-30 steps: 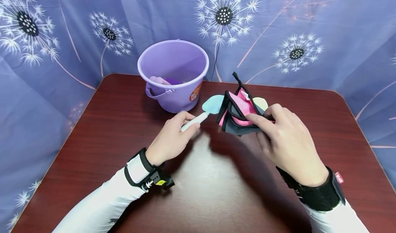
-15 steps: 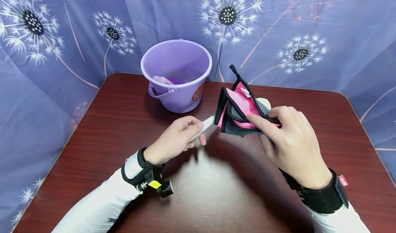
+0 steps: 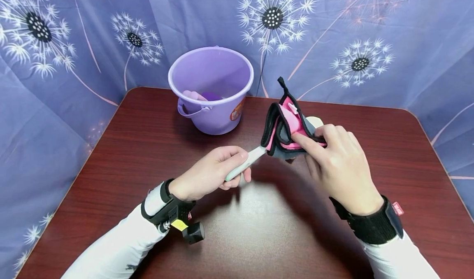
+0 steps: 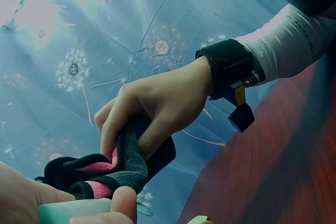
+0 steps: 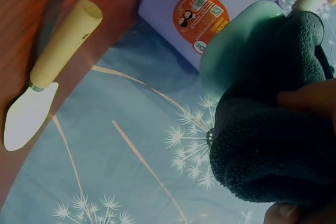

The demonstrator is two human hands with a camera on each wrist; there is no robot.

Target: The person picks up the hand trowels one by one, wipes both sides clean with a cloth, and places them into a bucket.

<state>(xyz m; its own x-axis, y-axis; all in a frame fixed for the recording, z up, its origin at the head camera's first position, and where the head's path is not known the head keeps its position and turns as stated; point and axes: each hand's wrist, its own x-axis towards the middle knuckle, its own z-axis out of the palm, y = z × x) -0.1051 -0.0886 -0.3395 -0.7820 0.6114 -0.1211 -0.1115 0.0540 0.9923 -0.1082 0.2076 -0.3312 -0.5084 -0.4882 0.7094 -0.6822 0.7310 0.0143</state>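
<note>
Over the middle of the counter (image 3: 148,147), the left hand (image 3: 211,168) grasps a teal trowel (image 5: 228,51) by its white handle (image 3: 254,156), while the right hand (image 3: 340,170) pinches a folded pink-and-grey cloth (image 3: 292,122) that touches its neck. Work with the cloth looks under way, not finished; pink and purple things (image 3: 194,95) already lie in the bucket (image 3: 212,120) at the far edge. The head view hides the blade; the right wrist view shows it partly bare, plus a wooden-handled trowel (image 5: 46,77) lying unheld near the counter's far edge, which seems to be left to do
</note>
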